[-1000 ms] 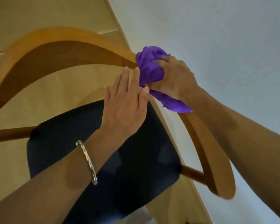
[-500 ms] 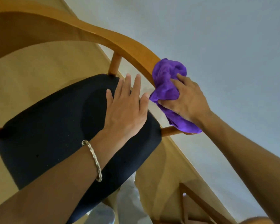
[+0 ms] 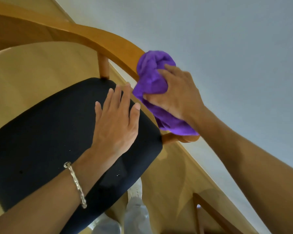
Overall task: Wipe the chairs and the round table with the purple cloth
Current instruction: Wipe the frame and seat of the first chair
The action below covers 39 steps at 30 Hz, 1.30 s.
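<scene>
Now the right hand (image 3: 176, 95) holds a bunched-up purple cloth (image 3: 150, 76). Its fingers are curled round the cloth and squeeze it against the curved brown wooden rail (image 3: 98, 39) of the chair. The cloth sits on the right end of the rail and covers the wood there. A bit of the cloth hangs down to the rail's tip, where a short wooden stub (image 3: 169, 138) joins the right corner of the seat.

The left hand (image 3: 115, 122) lies flat over the dark padded seat (image 3: 46, 132), near the seat's far right edge. Its fingers are straight and close together, and they hold nothing. The fingertips reach almost to the cloth. I cannot tell if the palm pushes down on the seat or only rests there. A thin silver bracelet (image 3: 75, 184) goes round the left wrist.

A round wooden post (image 3: 103, 66) stands up from the seat's far edge and meets the rail. Under the chair is a light wooden floor (image 3: 32, 65). A pale grey wall (image 3: 227, 39) fills the right side. Some pale clothing (image 3: 135, 215) shows below the seat's near edge.
</scene>
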Each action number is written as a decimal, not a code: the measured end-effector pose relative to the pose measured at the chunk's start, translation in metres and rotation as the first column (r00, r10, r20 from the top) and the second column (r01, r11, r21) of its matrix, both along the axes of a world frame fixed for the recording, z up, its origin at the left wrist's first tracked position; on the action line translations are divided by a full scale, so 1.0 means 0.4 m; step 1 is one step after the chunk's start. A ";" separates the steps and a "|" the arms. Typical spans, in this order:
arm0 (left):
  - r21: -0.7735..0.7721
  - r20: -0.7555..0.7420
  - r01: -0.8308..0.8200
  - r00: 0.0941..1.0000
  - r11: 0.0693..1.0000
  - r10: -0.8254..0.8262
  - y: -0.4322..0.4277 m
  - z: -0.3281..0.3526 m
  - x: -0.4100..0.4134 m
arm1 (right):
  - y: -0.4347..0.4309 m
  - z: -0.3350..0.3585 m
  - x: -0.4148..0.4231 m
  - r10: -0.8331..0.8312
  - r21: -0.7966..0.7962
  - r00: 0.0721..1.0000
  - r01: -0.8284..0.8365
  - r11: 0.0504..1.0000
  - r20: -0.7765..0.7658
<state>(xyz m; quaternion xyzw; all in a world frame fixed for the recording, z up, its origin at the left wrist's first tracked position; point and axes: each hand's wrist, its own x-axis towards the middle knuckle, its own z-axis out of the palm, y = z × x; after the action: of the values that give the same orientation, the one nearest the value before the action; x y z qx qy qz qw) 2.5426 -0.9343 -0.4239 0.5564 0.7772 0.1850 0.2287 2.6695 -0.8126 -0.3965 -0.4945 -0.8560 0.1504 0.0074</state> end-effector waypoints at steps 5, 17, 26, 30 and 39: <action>0.022 0.023 0.051 0.998 0.998 -0.052 -0.017 0.013 0.063 | -0.148 0.017 0.172 -0.032 -0.092 0.995 0.023 0.995 -0.090; -0.029 -0.041 -0.058 0.998 0.998 0.057 -0.078 0.024 -0.047 | 0.073 -0.020 -0.090 0.017 -0.011 1.000 -0.017 1.000 -0.026; -0.083 0.012 -0.048 0.999 0.995 0.049 -0.121 -0.018 -0.026 | -0.091 -0.041 0.040 0.250 0.203 0.963 -0.265 0.943 0.096; -0.089 0.061 -0.054 0.996 0.995 0.059 -0.118 -0.027 -0.023 | -0.123 -0.049 0.068 0.197 0.215 0.971 -0.223 0.951 0.138; -0.097 0.095 -0.135 0.985 0.986 0.145 -0.087 -0.049 -0.104 | -0.030 -0.072 -0.050 0.179 0.255 0.953 -0.242 0.936 0.245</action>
<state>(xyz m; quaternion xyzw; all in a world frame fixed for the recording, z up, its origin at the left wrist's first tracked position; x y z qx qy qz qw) 2.5010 -0.9691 -0.4435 0.4793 0.8092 0.1937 0.2792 2.6495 -0.8246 -0.4253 -0.4068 -0.9125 -0.0282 -0.0323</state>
